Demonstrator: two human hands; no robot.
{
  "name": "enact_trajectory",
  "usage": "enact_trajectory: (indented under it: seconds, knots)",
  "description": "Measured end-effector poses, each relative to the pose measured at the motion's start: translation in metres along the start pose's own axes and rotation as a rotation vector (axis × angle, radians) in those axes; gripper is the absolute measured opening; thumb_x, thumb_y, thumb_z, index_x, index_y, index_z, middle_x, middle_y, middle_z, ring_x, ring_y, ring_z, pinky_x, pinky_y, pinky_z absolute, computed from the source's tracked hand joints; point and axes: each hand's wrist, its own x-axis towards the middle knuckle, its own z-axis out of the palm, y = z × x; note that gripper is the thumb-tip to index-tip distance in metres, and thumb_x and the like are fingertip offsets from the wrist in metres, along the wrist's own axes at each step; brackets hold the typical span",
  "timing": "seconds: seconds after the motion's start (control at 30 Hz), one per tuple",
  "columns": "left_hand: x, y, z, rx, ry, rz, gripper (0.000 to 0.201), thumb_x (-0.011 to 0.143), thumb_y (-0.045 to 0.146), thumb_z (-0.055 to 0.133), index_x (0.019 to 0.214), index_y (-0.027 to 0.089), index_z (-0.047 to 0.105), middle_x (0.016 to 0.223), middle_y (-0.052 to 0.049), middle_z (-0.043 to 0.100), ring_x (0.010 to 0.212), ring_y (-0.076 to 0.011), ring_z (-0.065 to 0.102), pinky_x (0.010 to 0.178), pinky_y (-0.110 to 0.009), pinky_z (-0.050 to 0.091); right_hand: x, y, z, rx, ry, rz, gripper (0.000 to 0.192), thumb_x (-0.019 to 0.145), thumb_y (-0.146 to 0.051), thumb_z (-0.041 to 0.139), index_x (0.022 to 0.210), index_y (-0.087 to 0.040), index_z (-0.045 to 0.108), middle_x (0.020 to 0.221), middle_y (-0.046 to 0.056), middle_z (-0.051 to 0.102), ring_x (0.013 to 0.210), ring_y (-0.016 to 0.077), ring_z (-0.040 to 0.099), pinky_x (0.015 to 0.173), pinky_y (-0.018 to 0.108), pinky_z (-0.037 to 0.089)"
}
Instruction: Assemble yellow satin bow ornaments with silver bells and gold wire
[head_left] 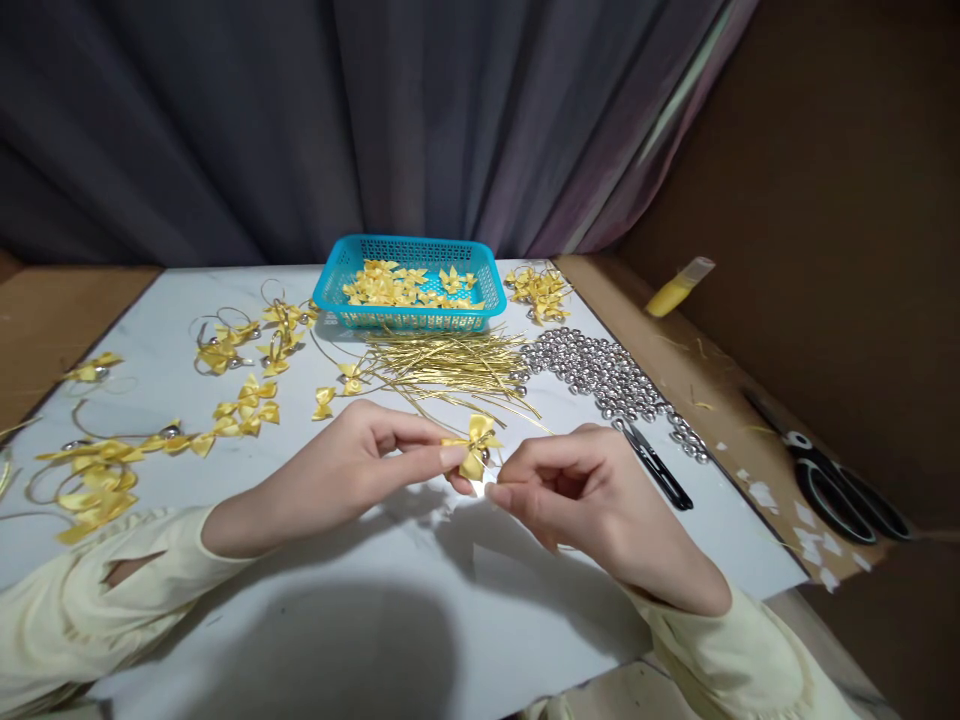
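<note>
My left hand [375, 455] pinches a yellow ribbon bow [478, 440] between thumb and fingers. A small silver bell [485, 457] shows at the bow's middle, partly hidden. Just right of the bow, my right hand [581, 485] is closed in a pinch; what sits between its fingertips is too small to make out. Behind the hands lies a pile of gold cords [450, 362]. Shiny silver bells [592, 370] are spread to the right of the cords. Two single yellow bows [323, 402] lie near my left hand.
A blue basket [409, 320] of yellow bows stands at the back. Bows with cords [97, 480] lie in clusters on the left, another cluster [540, 292] at back right. Thread snips [654, 465], black-handled scissors [832, 490] and a yellow tube [679, 287] are on the right.
</note>
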Motion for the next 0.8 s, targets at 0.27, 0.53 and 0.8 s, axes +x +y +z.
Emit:
enact_trajectory:
  seconds: [0.27, 0.53, 0.8]
  knots:
    - [-0.001, -0.004, 0.004, 0.054, 0.066, 0.071, 0.022, 0.085, 0.03, 0.053, 0.075, 0.02, 0.07, 0.072, 0.002, 0.066, 0.068, -0.0113, 0.055, 0.06, -0.019, 0.04, 0.003, 0.0, 0.001, 0.03, -0.006, 0.04, 0.019, 0.073, -0.02, 0.061, 0.058, -0.009, 0.061, 0.039, -0.007, 0.034, 0.035, 0.0034, 0.029, 0.035, 0.018, 0.019]
    - [-0.005, -0.01, 0.011, 0.178, 0.22, 0.215, 0.02, 0.083, 0.025, 0.053, 0.075, 0.018, 0.07, 0.069, 0.0, 0.065, 0.07, -0.0134, 0.052, 0.063, -0.022, 0.041, 0.003, 0.012, 0.005, -0.198, 0.122, -0.226, 0.023, 0.078, -0.018, 0.057, 0.06, -0.006, 0.066, 0.038, -0.003, 0.043, 0.036, 0.0034, 0.03, 0.034, 0.018, 0.022]
    - [-0.006, -0.008, 0.013, 0.187, 0.257, 0.282, 0.019, 0.083, 0.021, 0.053, 0.079, 0.019, 0.071, 0.066, 0.001, 0.063, 0.07, -0.012, 0.05, 0.062, -0.02, 0.04, 0.009, 0.023, 0.002, -0.325, 0.159, -0.535, 0.015, 0.078, -0.012, 0.06, 0.068, -0.006, 0.07, 0.045, -0.001, 0.054, 0.039, 0.0032, 0.038, 0.039, 0.017, 0.029]
